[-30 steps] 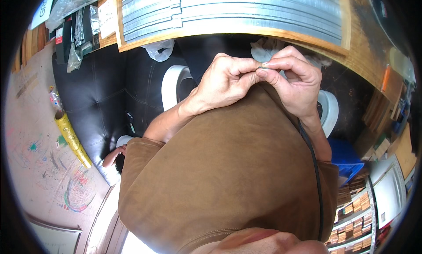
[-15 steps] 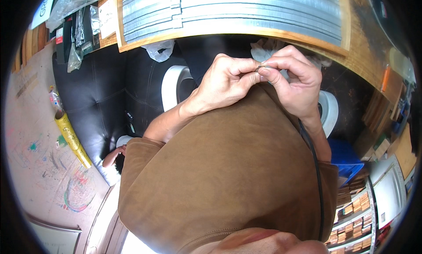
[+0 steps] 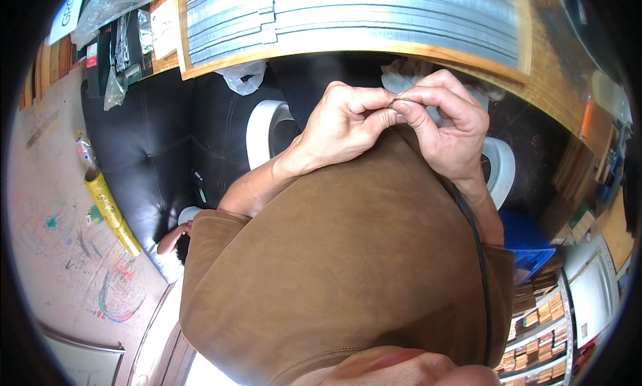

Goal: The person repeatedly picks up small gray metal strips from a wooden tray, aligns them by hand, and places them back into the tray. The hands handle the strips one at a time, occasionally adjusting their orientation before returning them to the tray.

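My left hand (image 3: 341,125) and my right hand (image 3: 455,129) meet in front of my chest, just below the table edge. Each closes thumb against forefinger, and the fingertips nearly touch. Between them is a small, thin, dark sliver (image 3: 399,100), pinched from both sides. Most of it is covered by the fingertips, so its kind does not show. A brown shirt (image 3: 334,252) fills the view under my forearms.
A wooden frame (image 3: 354,48) holding long grey strips (image 3: 394,25) lies on the table beyond my hands. White chair arms (image 3: 261,135) flank me. At left are a black padded seat (image 3: 150,139), a yellow tube (image 3: 110,209) and another person's arm (image 3: 172,239). A blue bin (image 3: 525,245) stands right.
Both hands keep the same pinch in nearly the same place. The right hand's fingers have shifted very slightly; nothing was let go.
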The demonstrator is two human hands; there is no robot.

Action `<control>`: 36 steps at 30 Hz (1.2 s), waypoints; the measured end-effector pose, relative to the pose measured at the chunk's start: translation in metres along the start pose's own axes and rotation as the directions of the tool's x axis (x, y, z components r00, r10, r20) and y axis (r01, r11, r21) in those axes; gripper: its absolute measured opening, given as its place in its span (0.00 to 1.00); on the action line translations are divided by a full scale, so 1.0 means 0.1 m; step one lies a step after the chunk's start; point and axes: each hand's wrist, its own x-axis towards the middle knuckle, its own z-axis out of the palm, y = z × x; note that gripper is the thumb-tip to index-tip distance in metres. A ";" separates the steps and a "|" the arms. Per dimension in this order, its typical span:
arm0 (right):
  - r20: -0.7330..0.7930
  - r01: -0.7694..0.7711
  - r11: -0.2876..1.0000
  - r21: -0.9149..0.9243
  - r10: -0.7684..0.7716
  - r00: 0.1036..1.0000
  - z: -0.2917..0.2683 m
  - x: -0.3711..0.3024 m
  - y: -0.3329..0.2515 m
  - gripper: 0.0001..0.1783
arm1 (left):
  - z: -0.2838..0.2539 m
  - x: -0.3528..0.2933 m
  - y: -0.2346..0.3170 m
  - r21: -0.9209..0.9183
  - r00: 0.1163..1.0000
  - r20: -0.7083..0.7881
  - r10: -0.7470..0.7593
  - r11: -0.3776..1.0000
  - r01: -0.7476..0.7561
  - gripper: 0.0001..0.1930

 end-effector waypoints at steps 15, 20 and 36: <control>-0.047 -0.008 1.000 -0.014 0.007 0.999 -0.10 -0.03 -0.04 0.05 | 0.13 0.02 0.10 -0.106 0.998 -0.042 -0.043 0.994 0.038 0.05; -0.095 -0.060 0.995 -0.077 0.052 0.994 -0.32 -0.03 -0.18 0.05 | 0.16 0.11 0.10 -0.140 0.999 -0.048 -0.001 0.990 -0.006 0.08; -0.131 -0.118 0.933 -0.339 0.078 0.988 -1.45 0.19 -0.63 0.02 | 0.27 0.20 0.02 -0.427 0.970 0.160 -0.184 0.873 0.236 0.11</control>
